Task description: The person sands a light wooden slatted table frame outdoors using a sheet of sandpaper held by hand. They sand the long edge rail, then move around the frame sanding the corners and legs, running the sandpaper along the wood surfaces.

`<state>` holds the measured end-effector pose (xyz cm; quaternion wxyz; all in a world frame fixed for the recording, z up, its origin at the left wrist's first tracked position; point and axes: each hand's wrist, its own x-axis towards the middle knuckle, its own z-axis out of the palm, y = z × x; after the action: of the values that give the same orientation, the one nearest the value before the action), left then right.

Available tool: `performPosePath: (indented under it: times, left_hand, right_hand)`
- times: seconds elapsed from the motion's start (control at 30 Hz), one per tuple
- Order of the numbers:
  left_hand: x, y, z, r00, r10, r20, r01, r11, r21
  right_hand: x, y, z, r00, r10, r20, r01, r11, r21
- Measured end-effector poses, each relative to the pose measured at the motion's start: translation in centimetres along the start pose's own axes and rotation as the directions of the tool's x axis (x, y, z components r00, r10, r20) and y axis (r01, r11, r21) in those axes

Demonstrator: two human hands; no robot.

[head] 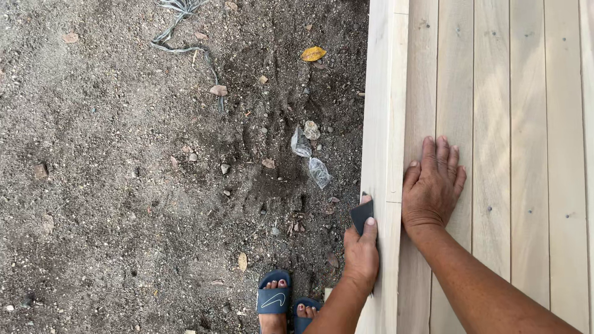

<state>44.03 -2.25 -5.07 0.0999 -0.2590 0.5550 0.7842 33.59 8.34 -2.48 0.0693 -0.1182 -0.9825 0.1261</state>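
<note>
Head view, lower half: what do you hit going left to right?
Bare dirt ground → blue sandals → left hand pinching a dark sanding pad against the board edge → right hand flat on the wooden planks.
</note>
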Motion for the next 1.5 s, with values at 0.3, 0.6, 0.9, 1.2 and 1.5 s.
performPosePath:
  times: [0.3,0.6,0.9,1.2,1.5]
  left_hand:
    - [-0.2,1.2,0.5,0.998,-0.011,0.068,0.011,1.0,-0.003]
    - [5.7,0.6,0.1,0.918,-0.382,-0.102,0.393,0.911,0.124]
    - [1.8,0.0,-0.8,0.979,0.17,0.115,-0.17,0.985,-0.008]
    - [1.4,-0.8,-0.8,0.993,-0.104,0.063,0.102,0.994,0.023]
    - [4.9,-0.7,-0.5,0.929,-0.369,-0.032,0.371,0.926,0.071]
  right_hand:
    - [-0.1,0.2,0.1,1.0,-0.008,0.0,0.008,0.999,-0.034]
    - [-0.1,0.3,0.1,1.0,-0.021,0.001,0.021,0.999,-0.03]
    - [0.0,0.3,0.2,1.0,-0.012,-0.001,0.012,0.999,-0.029]
    - [-0.1,0.3,0.2,1.0,-0.013,0.01,0.014,0.999,-0.033]
    - [0.0,0.4,0.5,1.0,-0.024,0.003,0.024,0.999,-0.038]
